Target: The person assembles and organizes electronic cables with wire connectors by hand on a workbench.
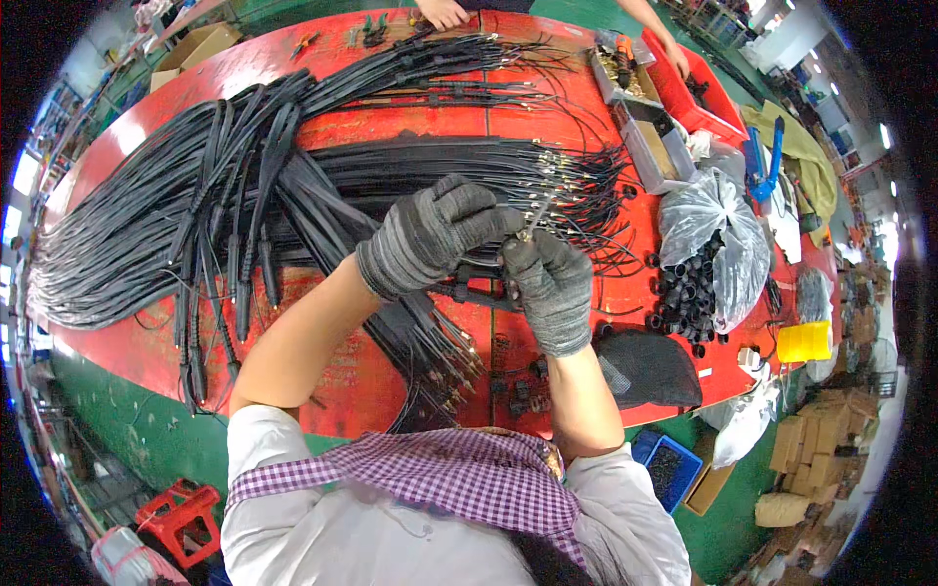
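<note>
Grey knit gloves cover both hands, so the fingers themselves are hidden. Left hand (430, 234) and right hand (549, 283) meet fingertip to fingertip above the middle of the red table (342, 376). Between them sits a small metal-tipped cable end (531, 223): thin, pale, glinting, poking up to the right out of the pinch. Both hands are closed around it; which glove carries the real grip, cannot tell, the contact spot is blurred and too small. The black cable behind that tip drops under the gloves and gets lost among the other cable bundles (195, 210), so its run is untraceable. Those bundles are long, black, laid in thick sheaves across the table, with thin wire tails and brassy terminals fanning out on the right; fisheye bends them near the rim. More terminal ends (454, 366) lie just below the hands, partly masked by the forearms. A clear bag of black caps (699, 269) sits right of the hands, spilled open. Grey parts trays (653, 146) and a red bin (696, 93) stand at the far right; contents unreadable. Another person's hands (445, 12) are cut off at the top edge.
</note>
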Tool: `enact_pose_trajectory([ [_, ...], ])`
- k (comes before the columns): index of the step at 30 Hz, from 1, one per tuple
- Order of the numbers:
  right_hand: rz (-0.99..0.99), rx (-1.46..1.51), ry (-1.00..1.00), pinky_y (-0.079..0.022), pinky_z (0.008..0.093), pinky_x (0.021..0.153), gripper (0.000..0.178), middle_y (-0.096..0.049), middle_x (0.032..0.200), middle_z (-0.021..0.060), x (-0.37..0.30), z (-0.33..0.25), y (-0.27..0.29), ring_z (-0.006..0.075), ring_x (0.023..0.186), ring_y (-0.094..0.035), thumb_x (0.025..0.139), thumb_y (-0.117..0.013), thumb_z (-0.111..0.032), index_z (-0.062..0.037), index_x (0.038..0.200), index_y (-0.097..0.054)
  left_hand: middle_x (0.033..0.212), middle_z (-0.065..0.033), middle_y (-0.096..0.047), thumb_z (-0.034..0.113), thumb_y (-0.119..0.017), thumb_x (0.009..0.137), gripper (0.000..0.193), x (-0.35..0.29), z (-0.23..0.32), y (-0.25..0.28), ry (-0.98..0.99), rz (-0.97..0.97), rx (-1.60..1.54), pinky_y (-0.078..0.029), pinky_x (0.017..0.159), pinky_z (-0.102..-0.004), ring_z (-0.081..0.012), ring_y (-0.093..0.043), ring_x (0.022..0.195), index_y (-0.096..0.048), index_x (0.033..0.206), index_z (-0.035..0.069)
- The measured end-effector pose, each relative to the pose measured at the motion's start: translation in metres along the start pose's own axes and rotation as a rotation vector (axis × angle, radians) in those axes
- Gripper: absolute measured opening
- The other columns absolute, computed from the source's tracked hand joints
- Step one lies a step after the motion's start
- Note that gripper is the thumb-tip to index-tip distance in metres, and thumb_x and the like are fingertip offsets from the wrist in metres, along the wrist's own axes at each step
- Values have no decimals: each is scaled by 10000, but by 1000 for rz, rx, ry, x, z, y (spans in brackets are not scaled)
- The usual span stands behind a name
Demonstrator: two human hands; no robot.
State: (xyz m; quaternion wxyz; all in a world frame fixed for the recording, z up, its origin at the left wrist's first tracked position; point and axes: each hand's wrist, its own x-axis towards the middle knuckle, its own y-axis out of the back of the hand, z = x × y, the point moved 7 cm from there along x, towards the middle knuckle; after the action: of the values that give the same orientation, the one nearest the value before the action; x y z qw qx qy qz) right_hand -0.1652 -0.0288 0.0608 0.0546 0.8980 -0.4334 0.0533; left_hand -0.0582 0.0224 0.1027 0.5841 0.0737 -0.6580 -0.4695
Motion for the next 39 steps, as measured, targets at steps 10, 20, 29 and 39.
enact_pose_trajectory([
  [10,249,-37,285,-393,217,489,174,-563,623,-4,-14,6,11,68,548,-502,688,-724,-149,-47,748,-597,845,-73,-535,34,-537,651,378,-4,2,-7,114,-76,-282,-467,672,-335,-259,-544,762,-599,1013,126],
  [20,200,-126,204,-457,264,742,321,-619,897,36,-4,30,21,126,802,-567,671,-717,-91,-37,973,-621,999,-143,-514,102,-604,711,504,-13,-5,-31,230,-235,-557,-453,782,-359,-308,-522,911,-458,1193,89],
  [29,115,103,157,-468,283,775,367,-616,954,48,1,38,26,136,856,-570,705,-674,-53,-36,1060,-587,947,-121,-552,62,-585,701,483,-15,-5,-46,251,-184,-358,-485,723,-353,-306,-563,829,-478,1171,101],
  [39,288,-54,239,-444,231,682,183,-603,839,19,-2,35,31,93,753,-544,755,-643,-82,-38,931,-622,918,-108,-584,83,-529,753,344,-8,-9,-44,400,-124,-495,-482,688,-353,-286,-578,792,-545,1094,129],
])
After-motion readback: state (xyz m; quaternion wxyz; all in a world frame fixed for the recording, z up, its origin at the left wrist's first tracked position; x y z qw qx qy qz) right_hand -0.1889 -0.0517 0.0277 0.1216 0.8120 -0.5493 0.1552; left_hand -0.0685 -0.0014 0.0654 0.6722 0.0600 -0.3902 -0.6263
